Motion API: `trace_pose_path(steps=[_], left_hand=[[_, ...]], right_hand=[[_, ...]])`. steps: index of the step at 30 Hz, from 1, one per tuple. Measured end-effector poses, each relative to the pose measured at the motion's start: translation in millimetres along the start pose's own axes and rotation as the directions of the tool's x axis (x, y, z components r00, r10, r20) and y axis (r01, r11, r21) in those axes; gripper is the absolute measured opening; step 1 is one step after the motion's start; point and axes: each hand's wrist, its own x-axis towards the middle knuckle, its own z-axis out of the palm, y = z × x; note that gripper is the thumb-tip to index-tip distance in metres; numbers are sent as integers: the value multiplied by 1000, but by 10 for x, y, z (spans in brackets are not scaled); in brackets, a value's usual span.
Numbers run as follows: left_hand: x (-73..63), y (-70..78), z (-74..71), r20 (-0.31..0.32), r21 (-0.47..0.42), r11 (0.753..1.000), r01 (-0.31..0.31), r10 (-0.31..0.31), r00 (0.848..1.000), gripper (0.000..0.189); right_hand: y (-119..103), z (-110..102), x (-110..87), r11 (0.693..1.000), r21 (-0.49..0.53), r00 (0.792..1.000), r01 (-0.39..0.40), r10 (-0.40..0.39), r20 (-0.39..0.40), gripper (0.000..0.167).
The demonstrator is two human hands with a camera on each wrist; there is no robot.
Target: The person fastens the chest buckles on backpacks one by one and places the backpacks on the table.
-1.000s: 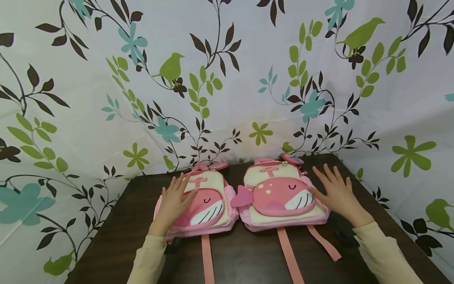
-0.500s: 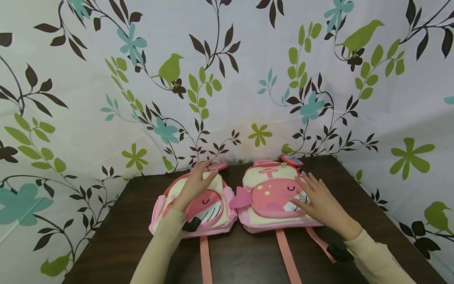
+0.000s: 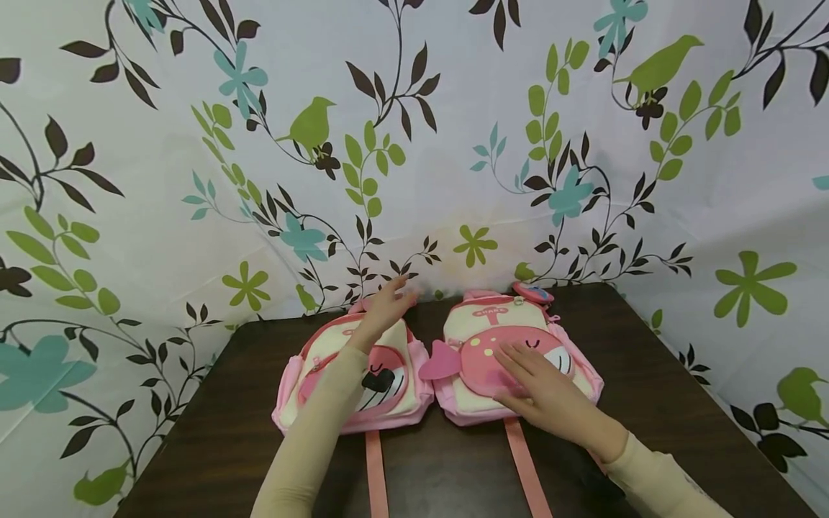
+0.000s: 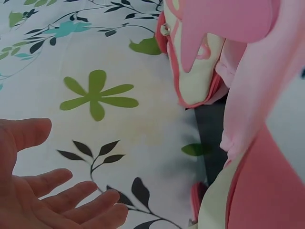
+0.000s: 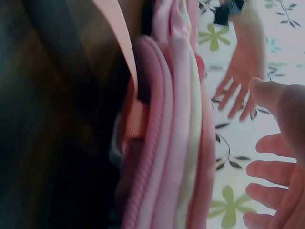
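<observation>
Two pink and cream children's backpacks with whale faces lie side by side. Over the top of the left backpack (image 3: 327, 342) is my left hand (image 3: 386, 306), its fingers apart and holding nothing. My left forearm crosses that backpack's front and hides part of the whale. My right hand (image 3: 550, 396), fingers extended, overlaps the whale on the right backpack (image 3: 476, 360). From the right wrist, a backpack's layered side (image 5: 178, 143) appears beside my spread fingers, with nothing in them. The left wrist view shows my left palm (image 4: 62, 200) facing up, apart from both backpacks.
The backpacks lie on a dark wooden table (image 3: 214, 417). Pink straps (image 3: 377, 475) trail from them toward the front edge. A printed curtain (image 3: 414, 180) with birds and leaves hangs right behind the table. A pink round piece (image 3: 532, 292) sticks out at the right backpack's top.
My left hand has moved right and farther back, from the left backpack's face to its top. My right hand has moved left over the right backpack's whale. The backpacks stay in place.
</observation>
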Motion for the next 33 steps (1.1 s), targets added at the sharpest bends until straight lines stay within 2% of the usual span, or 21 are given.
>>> trace_pose_path(steps=[5, 7, 11, 14, 16, 22, 29, 33], left_hand=[[119, -20, 146, 36, 0, 1000, 20, -20, 999, 67], [158, -33, 209, 51, 3, 999, 44, -44, 998, 68], [226, -67, 327, 58, 64, 994, 83, -87, 995, 68], [263, -104, 402, 67, 122, 988, 91, -99, 993, 69], [279, -127, 445, 81, 128, 988, 91, -102, 991, 70], [324, -206, 564, 106, 144, 986, 86, -101, 989, 70], [338, -236, 670, 132, 204, 972, 112, -141, 981, 72], [358, -239, 709, 141, 205, 972, 112, -143, 980, 71]], right_hand=[[-102, 96, -35, 998, 33, 998, 55, -55, 2, 72], [-130, 124, -48, 996, 54, 997, 75, -76, 20, 70], [-158, 170, -56, 990, 83, 989, 115, -122, 79, 68], [-162, 202, -61, 986, 69, 979, 153, -161, 121, 70], [-168, 215, -66, 984, 55, 974, 168, -174, 142, 72], [-213, 218, -76, 977, 44, 967, 209, -213, 138, 73], [-252, 245, -85, 981, 39, 967, 192, -196, 163, 72], [-239, 292, -97, 980, 33, 972, 194, -197, 128, 73]])
